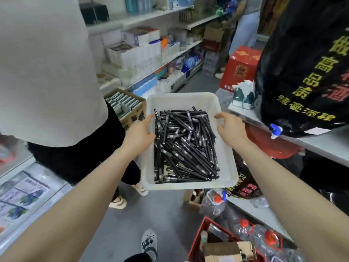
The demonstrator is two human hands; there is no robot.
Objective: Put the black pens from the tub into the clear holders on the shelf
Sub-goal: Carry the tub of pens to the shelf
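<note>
Out in the aisle, nothing is placed yet: the tub (188,103) is heaped with pens (185,146), and I can't pick out the holders. Both arms reach forward; my left hand (139,133) and right hand (230,127) curl round its side rims, holding it above the floor (166,210).

Both forearms stretched forward, left grip (139,133) and right grip (229,127) clasping tub (181,100) sides

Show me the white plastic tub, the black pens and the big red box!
white plastic tub (181,100): head view, on its bare far wall.
black pens (185,148): head view, middle of the pile.
red cardboard box (240,71): head view, on its front face.
</note>
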